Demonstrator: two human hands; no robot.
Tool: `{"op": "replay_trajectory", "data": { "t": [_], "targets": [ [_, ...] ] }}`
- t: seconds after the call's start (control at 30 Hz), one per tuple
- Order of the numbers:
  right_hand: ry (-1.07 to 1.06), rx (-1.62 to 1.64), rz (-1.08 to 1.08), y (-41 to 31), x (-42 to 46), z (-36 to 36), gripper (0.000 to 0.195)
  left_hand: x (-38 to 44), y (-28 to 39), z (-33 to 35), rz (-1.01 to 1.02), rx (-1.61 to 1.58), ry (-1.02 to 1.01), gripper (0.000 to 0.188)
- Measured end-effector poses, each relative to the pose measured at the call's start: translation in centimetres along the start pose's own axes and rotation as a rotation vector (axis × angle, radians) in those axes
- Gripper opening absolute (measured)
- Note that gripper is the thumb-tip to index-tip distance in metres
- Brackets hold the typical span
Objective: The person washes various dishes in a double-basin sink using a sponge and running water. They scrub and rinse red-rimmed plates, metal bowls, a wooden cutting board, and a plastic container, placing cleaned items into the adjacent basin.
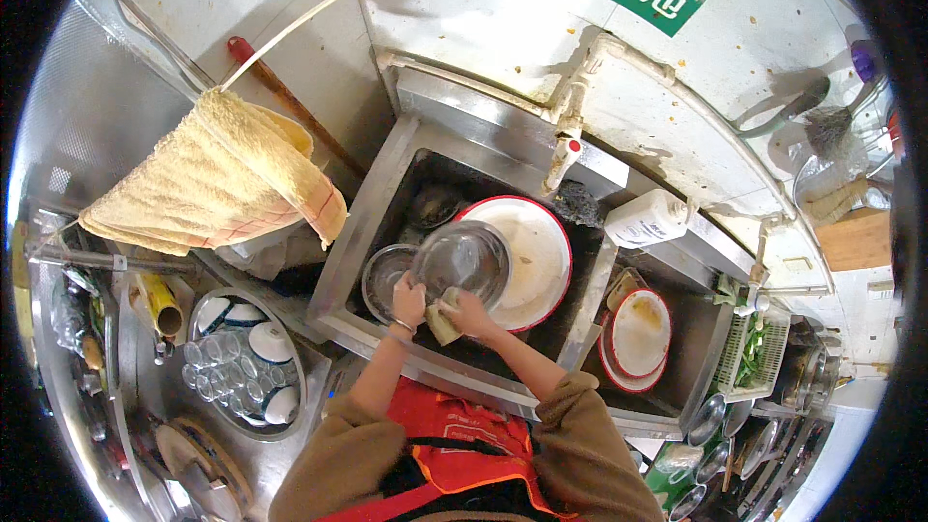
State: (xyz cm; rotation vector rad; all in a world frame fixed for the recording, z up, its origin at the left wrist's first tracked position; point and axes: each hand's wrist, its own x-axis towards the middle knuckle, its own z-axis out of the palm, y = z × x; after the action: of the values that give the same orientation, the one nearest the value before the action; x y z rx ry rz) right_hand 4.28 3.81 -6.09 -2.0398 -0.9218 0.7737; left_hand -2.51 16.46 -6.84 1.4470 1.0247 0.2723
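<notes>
Over the left basin of the steel sink (587,337), my left hand (409,302) grips the near rim of a round metal bowl (465,261), which is tilted. My right hand (467,315) holds a yellowish cloth or scouring pad (442,328) against the bowl's near edge. Behind the bowl lies a large white enamel basin (542,261) with a red rim, partly covered by it. To the left, a second metal bowl (377,281) is in the sink, partly hidden by my left hand and the first bowl. A dark round pan or bowl (435,204) sits in the far corner.
A tap (562,159) reaches over the sink, near dark scouring wool (578,203) and a white bottle (645,219). Red-rimmed dishes (639,330) lie in the right basin. A yellow towel (217,181) hangs at left above a tub (301,406) of glasses and bowls.
</notes>
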Motion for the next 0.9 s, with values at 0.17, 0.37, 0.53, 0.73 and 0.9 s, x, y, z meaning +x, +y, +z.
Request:
{"op": "replay_trajectory", "data": {
  "t": [0.17, 0.37, 0.53, 0.73, 0.9],
  "targets": [
    [0.371, 0.263, 0.478, 4.9, 0.2, -2.4, 0.043, 2.9, 0.8, -1.1, -0.452, -0.456, 0.084, 0.025],
    [0.626, 0.322, 0.637, 11.6, -3.6, -3.4, 0.026, 6.9, -1.1, 0.0, -0.703, -0.872, -0.199, 0.032],
    [0.676, 0.631, 0.780, 13.0, -7.4, -3.1, 0.026, 8.6, -2.5, 1.7, -0.854, -0.840, -0.092, 0.030],
    [0.643, 0.688, 0.913, 12.0, -9.1, -3.3, 0.025, 8.7, -3.0, 1.9, -0.825, -0.994, -0.392, 0.030],
    [0.700, 0.739, 0.929, 13.0, -9.7, -3.0, 0.024, 8.6, -0.9, 2.2, -0.958, -1.012, -0.374, 0.025]
  ]
}}
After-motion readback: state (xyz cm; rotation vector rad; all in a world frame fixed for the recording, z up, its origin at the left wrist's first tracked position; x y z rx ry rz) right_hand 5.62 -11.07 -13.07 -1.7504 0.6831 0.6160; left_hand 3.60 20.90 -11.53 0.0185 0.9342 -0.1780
